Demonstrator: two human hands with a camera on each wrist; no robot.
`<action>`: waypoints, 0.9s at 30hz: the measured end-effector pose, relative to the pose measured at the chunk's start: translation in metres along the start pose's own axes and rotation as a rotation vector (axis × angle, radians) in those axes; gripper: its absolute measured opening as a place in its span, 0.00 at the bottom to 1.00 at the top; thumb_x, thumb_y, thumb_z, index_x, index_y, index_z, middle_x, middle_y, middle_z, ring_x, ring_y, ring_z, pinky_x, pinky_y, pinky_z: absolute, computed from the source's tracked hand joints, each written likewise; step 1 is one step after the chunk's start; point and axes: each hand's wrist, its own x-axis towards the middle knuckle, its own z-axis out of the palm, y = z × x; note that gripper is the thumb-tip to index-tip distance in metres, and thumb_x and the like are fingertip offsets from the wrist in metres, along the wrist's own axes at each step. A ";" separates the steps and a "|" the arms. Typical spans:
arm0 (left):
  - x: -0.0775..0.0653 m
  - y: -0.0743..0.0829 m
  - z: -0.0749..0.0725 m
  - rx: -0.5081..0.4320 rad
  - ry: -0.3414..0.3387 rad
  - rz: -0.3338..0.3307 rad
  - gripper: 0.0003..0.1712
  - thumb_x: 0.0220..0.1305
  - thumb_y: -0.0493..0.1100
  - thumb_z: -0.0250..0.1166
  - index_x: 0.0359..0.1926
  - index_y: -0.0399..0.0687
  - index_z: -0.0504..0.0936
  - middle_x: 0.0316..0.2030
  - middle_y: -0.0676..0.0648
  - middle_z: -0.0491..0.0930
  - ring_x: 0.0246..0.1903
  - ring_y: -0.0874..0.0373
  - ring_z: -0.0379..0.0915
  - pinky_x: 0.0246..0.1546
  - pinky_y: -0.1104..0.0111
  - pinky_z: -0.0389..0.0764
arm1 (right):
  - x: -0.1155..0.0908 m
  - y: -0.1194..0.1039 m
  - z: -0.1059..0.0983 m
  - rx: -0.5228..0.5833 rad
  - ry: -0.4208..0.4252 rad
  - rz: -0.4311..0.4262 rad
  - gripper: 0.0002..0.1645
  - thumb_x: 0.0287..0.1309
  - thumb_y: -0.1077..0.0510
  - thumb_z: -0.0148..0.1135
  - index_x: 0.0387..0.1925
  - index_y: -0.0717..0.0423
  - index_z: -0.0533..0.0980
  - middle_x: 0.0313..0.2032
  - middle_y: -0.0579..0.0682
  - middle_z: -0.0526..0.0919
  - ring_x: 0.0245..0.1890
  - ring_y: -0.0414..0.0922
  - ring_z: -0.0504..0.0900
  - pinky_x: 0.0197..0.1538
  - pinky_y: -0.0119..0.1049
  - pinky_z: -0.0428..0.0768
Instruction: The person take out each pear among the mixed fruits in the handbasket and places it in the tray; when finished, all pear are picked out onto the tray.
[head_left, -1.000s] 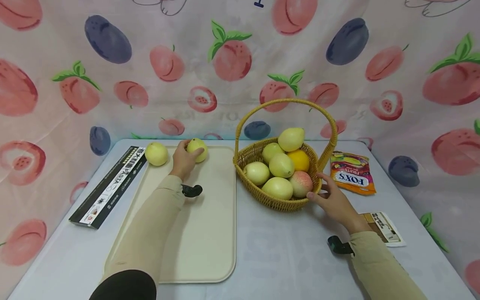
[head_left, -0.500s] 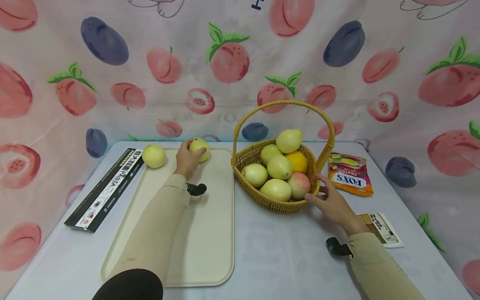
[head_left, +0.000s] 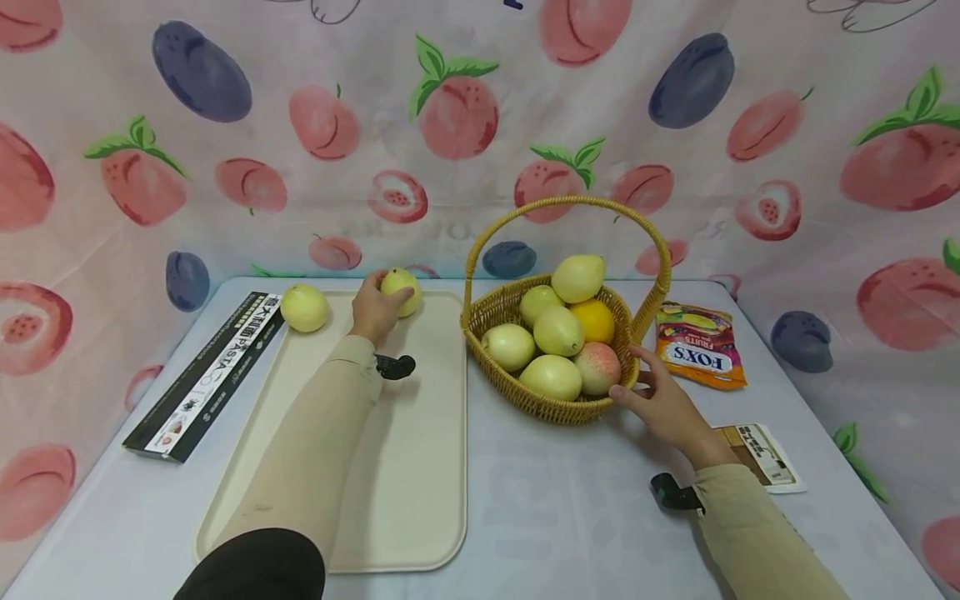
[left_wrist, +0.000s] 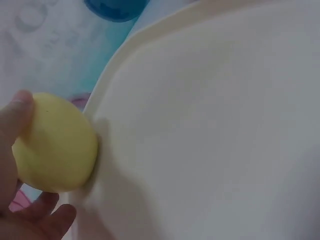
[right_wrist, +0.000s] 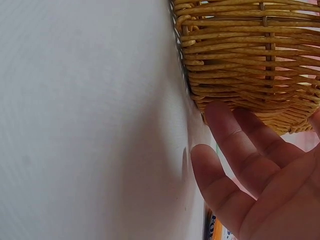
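Note:
At the back edge of the cream tray [head_left: 412, 467], my left hand [head_left: 372, 310] grips a round yellow-green fruit [head_left: 402, 292]. In the left wrist view, this fruit [left_wrist: 56, 145] sits against the tray's rim, with the thumb at its upper side and fingers below. Another yellow-green fruit [head_left: 304, 308] lies at the tray's back left corner. My right hand [head_left: 670, 408] rests against the right side of the wicker basket [head_left: 551, 408]. In the right wrist view, loosely bent, spread fingers [right_wrist: 235, 140] touch the basket's outer wall.
The basket holds several yellow-green fruits [head_left: 559, 331], an orange [head_left: 595, 321] and a peach [head_left: 598, 367] beneath its tall handle [head_left: 567, 200]. A black-and-white pasta box [head_left: 202, 379] lies left of the tray. A candy bag [head_left: 701, 346] and a brown-and-white packet [head_left: 762, 457] lie at right.
My left hand has shifted slightly right along the tray's back edge with the fruit. The right hand stays against the basket. The head view has tilted a little.

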 end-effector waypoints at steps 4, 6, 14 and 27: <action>0.000 0.002 0.001 0.042 -0.004 -0.040 0.38 0.68 0.52 0.67 0.73 0.47 0.64 0.71 0.43 0.65 0.68 0.42 0.55 0.68 0.53 0.60 | -0.001 -0.001 0.000 0.007 -0.005 0.004 0.53 0.68 0.40 0.61 0.79 0.54 0.43 0.68 0.75 0.59 0.60 0.66 0.69 0.56 0.61 0.74; 0.001 0.002 0.002 0.058 0.000 -0.052 0.38 0.68 0.54 0.66 0.73 0.49 0.64 0.70 0.40 0.63 0.67 0.41 0.54 0.67 0.51 0.59 | -0.001 -0.001 0.000 0.004 -0.004 0.008 0.53 0.67 0.39 0.61 0.79 0.53 0.43 0.68 0.75 0.59 0.60 0.66 0.69 0.57 0.62 0.73; -0.001 0.003 0.003 0.033 0.021 -0.027 0.38 0.68 0.50 0.67 0.74 0.46 0.64 0.65 0.32 0.64 0.65 0.41 0.60 0.66 0.53 0.63 | 0.001 0.000 -0.001 -0.003 -0.002 0.011 0.54 0.67 0.37 0.61 0.79 0.53 0.43 0.69 0.74 0.58 0.62 0.67 0.67 0.58 0.65 0.71; -0.024 0.006 -0.024 -0.025 -0.116 0.131 0.49 0.68 0.53 0.67 0.79 0.46 0.50 0.76 0.37 0.50 0.74 0.41 0.44 0.70 0.48 0.56 | -0.001 -0.001 -0.001 -0.036 -0.002 0.019 0.55 0.66 0.36 0.61 0.79 0.52 0.44 0.67 0.74 0.61 0.60 0.65 0.70 0.55 0.61 0.74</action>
